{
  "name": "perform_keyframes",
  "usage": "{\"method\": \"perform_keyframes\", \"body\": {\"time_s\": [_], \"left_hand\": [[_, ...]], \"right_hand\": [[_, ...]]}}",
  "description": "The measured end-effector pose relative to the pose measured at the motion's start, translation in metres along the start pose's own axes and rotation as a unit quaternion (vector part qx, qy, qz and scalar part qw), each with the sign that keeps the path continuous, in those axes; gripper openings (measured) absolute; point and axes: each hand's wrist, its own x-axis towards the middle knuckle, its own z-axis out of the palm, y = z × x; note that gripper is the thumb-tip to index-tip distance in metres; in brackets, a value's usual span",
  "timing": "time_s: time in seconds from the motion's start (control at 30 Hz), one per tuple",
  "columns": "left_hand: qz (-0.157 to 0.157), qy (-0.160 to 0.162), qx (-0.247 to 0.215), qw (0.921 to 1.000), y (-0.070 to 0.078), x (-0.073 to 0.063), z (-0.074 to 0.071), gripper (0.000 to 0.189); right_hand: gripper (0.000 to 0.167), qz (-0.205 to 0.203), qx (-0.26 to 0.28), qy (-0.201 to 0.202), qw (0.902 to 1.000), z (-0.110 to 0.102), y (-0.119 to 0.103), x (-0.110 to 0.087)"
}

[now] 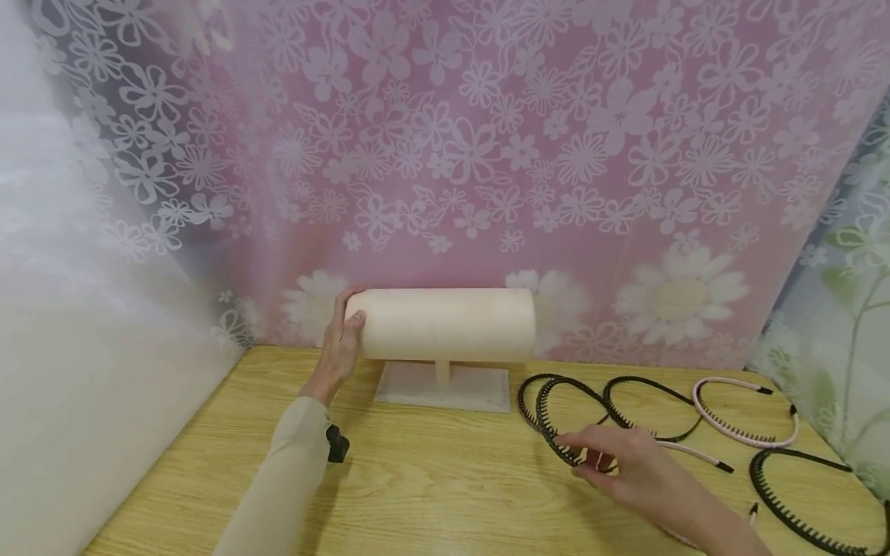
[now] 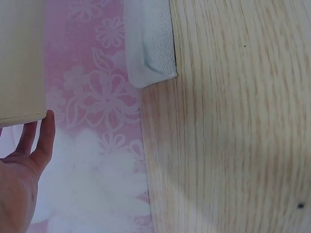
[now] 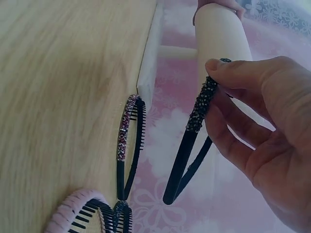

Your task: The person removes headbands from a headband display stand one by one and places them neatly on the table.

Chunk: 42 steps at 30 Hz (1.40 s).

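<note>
A cream cylindrical display stand point(image 1: 445, 324) sits on a post and flat pale base point(image 1: 403, 384) near the back of the table. My left hand point(image 1: 341, 340) grips the cylinder's left end, thumb in front; in the left wrist view its fingers point(image 2: 45, 138) touch the end's rim. Between thumb and fingers, my right hand point(image 1: 636, 467) pinches a black toothed headband point(image 3: 182, 162) with dark sparkly beading, held above the table right of the stand. Just beyond it lies another black headband with reddish beading point(image 3: 124, 136).
On the right of the wooden table point(image 1: 417, 494) lie more headbands: a black one point(image 1: 650, 380), a pink one point(image 1: 737, 439) and a toothed black one point(image 1: 786, 513) near the front. A flowered curtain point(image 1: 445, 154) hangs behind the table.
</note>
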Motion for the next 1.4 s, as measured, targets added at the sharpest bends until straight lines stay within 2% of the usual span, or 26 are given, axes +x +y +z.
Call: {"method": "perform_keyframes", "body": {"time_s": [0.4, 0.7, 0.93, 1.13, 1.2, 1.4], "left_hand": [[0.006, 0.002, 0.002, 1.0000, 0.003, 0.000, -0.001, 0.049], [-0.003, 0.000, 0.004, 1.0000, 0.004, -0.002, -0.001, 0.049], [-0.014, -0.001, -0.007, 0.9999, 0.005, -0.003, -0.001, 0.045], [-0.020, -0.006, -0.013, 0.9997, 0.005, -0.002, 0.000, 0.048], [-0.023, -0.012, -0.014, 0.9996, 0.008, -0.003, 0.000, 0.049], [-0.020, -0.023, -0.010, 0.9995, 0.042, -0.010, -0.007, 0.051]], "right_hand": [[0.046, 0.011, -0.002, -0.076, 0.9970, 0.013, 0.002, -0.011], [0.043, 0.028, 0.036, -0.122, 0.9914, 0.018, 0.002, -0.014], [0.032, 0.094, 0.090, -0.177, 0.9756, 0.018, -0.005, -0.016], [0.029, 0.118, 0.099, -0.216, 0.9641, 0.018, -0.006, -0.015], [0.029, 0.123, 0.103, -0.227, 0.9606, 0.019, -0.005, -0.015], [0.029, 0.140, 0.101, -0.247, 0.9537, 0.022, -0.003, -0.016]]}}
